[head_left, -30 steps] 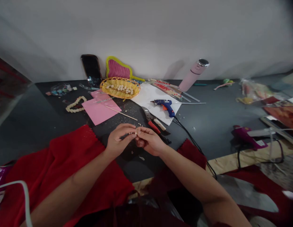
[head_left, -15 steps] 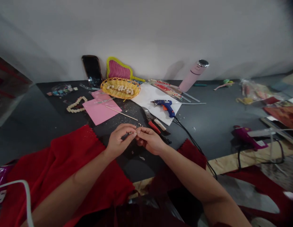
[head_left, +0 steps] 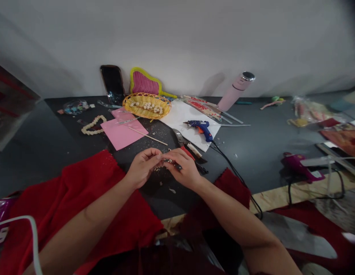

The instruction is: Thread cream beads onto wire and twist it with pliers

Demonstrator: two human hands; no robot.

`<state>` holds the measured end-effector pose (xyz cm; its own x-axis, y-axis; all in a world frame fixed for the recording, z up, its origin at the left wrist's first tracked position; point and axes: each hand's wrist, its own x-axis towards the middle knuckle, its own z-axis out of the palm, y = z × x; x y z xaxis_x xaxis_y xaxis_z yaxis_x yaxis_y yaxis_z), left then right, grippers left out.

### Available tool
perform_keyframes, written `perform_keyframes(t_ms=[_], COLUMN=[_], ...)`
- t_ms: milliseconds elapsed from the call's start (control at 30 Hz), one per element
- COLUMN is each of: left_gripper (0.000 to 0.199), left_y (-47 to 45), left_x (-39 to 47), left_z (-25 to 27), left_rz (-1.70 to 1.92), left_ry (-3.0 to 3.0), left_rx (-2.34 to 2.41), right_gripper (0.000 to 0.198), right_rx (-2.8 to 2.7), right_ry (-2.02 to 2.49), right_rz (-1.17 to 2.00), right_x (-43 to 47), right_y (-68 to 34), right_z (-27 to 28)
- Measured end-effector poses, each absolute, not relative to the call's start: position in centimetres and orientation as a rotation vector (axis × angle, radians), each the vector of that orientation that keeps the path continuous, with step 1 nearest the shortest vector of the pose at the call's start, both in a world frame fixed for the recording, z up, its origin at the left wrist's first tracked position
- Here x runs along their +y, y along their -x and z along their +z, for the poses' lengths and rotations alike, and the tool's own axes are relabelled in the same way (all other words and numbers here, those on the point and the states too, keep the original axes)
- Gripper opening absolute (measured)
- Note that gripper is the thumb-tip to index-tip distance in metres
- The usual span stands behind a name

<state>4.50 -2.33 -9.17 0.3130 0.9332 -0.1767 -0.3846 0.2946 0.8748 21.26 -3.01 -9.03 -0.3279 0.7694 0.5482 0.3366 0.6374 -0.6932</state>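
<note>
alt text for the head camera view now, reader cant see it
The left hand and right hand have fingertips close together over a dark table. Beyond lie shears, a blue glue gun and a yellow basket of pale pieces.

black phone [head_left: 113, 84], pink bottle [head_left: 232, 95]

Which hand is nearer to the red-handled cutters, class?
Right. The right hand is just on the near side of the cutters, partly hiding them from view; the left hand is farther away, to their left.
</note>
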Motion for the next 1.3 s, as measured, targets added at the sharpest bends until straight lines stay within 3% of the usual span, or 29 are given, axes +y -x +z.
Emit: perform_keyframes(t_ms=[467,800,1300], left_gripper=[0.033,0.050,0.060], left_y=[-4.31,-4.31,-4.26], left_x=[-2.08,-2.11,-1.98], left_z=[-9.43,-9.27,-9.83], left_rz=[1.015,0.992,0.990], left_ry=[-0.764,-0.764,-0.808], left_rx=[0.747,0.777,0.774], right_gripper=[0.026,0.028,0.026], right_rx=[-1.944,-1.926,-1.983], right_ry=[0.862,0.840,0.839], right_rz=[0.829,0.711,0.530], right_x=[-2.94,-2.85,-2.64], right_y=[-21.27,-21.32,-21.54], right_z=[-8.74,-9.42,-9.53])
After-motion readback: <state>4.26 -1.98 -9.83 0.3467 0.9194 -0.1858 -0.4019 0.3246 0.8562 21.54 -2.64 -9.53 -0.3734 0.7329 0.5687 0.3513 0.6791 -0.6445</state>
